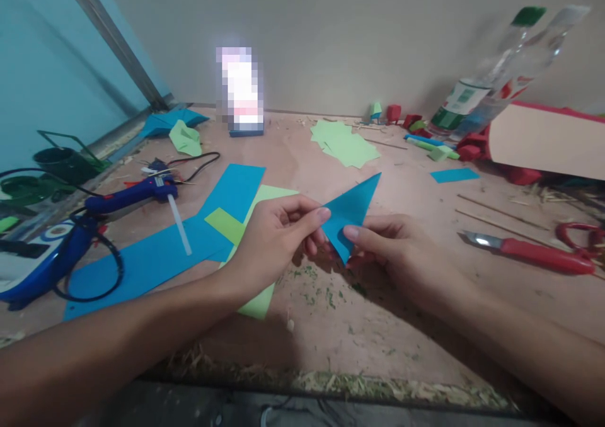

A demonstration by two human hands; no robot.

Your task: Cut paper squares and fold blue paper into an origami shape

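Note:
A blue folded paper triangle (354, 206) is held up between my two hands, over the middle of the wooden work surface (331, 339). My left hand (278, 225) pinches its left corner, thumb on top. At its lower right edge, my right hand (392, 244) grips it with the thumb across the face; the fingers behind are partly hidden. Under my left hand lie sheets of light green paper (262, 301) and blue paper (236, 191), with a small yellow-green strip (222, 222) on top.
To the left lies a blue glue gun (127, 197) with a glue stick. A red-handled knife (543, 254), thin sticks (505, 213) and a blue paper strip (454, 175) lie right. Behind are green cut-outs (345, 143), a lit phone (243, 93) and bottles (466, 99).

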